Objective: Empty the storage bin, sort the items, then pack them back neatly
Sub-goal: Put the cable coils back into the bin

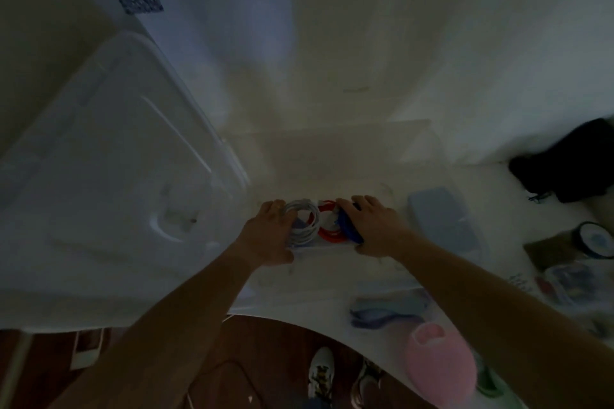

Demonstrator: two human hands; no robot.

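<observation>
My left hand [270, 232] grips a white cable coil [304, 222], my right hand [368, 226] a blue item [349, 227] (red coil [329, 222] between), inside the clear bin [332, 143].

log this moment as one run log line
phase: packing cables into clear bin | left hand: on white cable coil | right hand: on blue coil | red coil: between them | lid: off, left

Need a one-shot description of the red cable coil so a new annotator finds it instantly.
Start at the clear storage bin in the middle of the white table, where both hands reach in. Between the left hand and right hand lie three coils in a row. The red cable coil is the middle one, flanked by a white coil and a blue coil.
</observation>
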